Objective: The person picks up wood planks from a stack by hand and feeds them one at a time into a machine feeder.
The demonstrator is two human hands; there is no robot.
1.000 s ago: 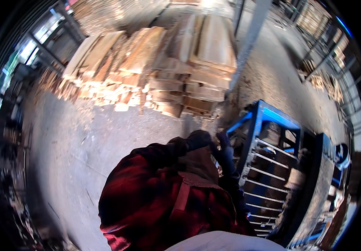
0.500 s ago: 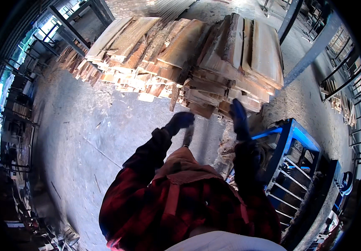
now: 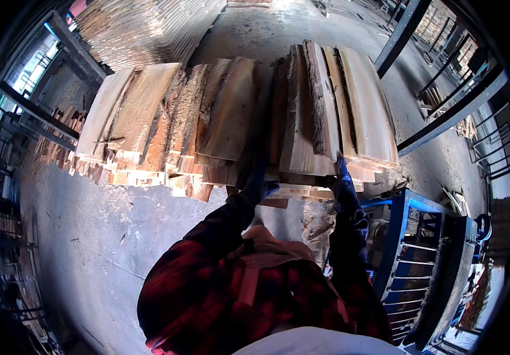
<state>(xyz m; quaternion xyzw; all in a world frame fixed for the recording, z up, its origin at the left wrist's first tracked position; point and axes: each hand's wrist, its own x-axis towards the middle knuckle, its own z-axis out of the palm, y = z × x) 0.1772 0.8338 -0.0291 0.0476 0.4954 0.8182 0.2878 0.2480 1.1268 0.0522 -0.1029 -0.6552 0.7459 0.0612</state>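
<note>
Both my hands wear dark blue gloves and reach to the near end of a stack of rough, bark-edged wooden boards. My left hand (image 3: 259,184) is at the dark gap left of one pale wooden board (image 3: 302,155). Its thumb stands apart, pointing right, and its fingers stretch into shadow, partly hidden. At the right corner of that board's near end, my right hand (image 3: 343,182) grips the edge, one finger lying up along its side. The board lies among others on top of the stack, beside a strip with thick bark (image 3: 321,112).
On the right, close to my arm, stands a blue metal frame (image 3: 402,236) with rods. Dark metal bars (image 3: 453,115) slant beside the stack on the right. A larger pile of thin wood (image 3: 154,29) rises behind. Grey concrete floor (image 3: 101,236) lies to my left.
Both hands have moved forward to the near end of the stack, and the right one now touches a board. My view has shifted, bringing more of the pile behind into sight.
</note>
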